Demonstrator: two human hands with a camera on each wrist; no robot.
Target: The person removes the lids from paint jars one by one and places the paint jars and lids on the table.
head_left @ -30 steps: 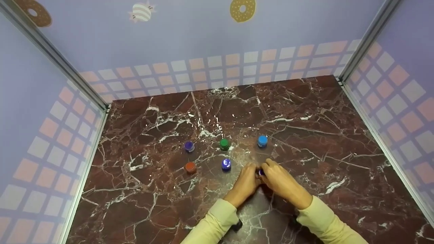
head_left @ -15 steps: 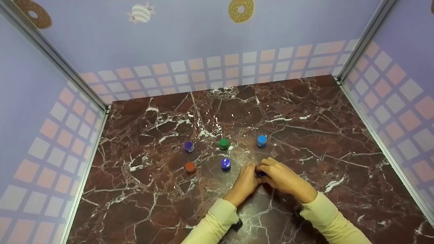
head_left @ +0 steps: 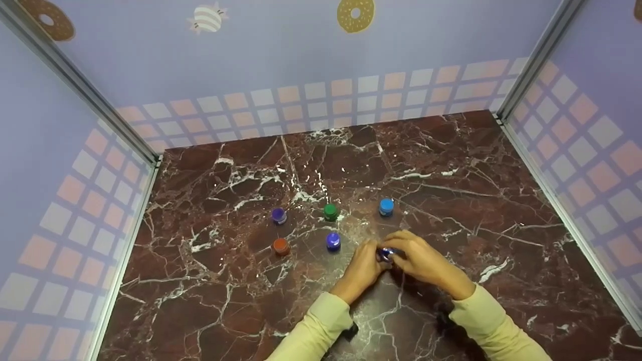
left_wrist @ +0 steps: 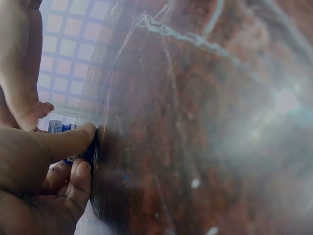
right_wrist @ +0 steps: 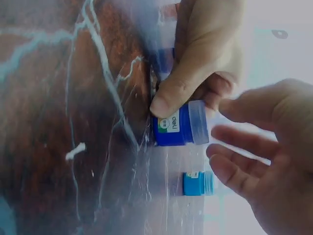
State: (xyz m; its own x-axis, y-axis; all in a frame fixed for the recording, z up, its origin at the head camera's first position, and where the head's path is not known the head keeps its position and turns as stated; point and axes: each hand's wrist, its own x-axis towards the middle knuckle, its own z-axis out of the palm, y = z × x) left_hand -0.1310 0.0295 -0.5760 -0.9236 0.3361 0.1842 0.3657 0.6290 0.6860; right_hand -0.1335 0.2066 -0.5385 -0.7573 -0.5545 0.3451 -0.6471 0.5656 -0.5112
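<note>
**A:** Both hands meet over the marble surface (head_left: 451, 165), right on a small blue jar (right_wrist: 178, 126). How does it look?

**B:** Stubby little thing: deep blue body with a white label patch, and a clear, slightly frosted band at one end. In the right wrist view it stands on the surface, not lifted.

**A:** And the grip?

**B:** The left hand (head_left: 362, 269) pinches it, thumb (right_wrist: 182, 84) curled over the body, other fingers behind. The left wrist view shows the same: a fingertip (left_wrist: 80, 134) pressed against the blue side.

**A:** The right hand (head_left: 420, 260)?

**B:** Just beside the jar at its clear end. Its fingers (right_wrist: 239, 142) are spread and relaxed, close to the jar, but contact cannot be told from here.

**A:** Place it for me.

**B:** Take the dark blue-capped jar (head_left: 333, 240) as the marker. The held jar sits just right of it and a touch nearer the person. Left of the marker stands an orange-capped jar (head_left: 281, 245). Behind it run a purple-capped jar (head_left: 279, 215), a green-capped jar (head_left: 330, 211) and a light blue-capped jar (head_left: 386, 205).
</note>
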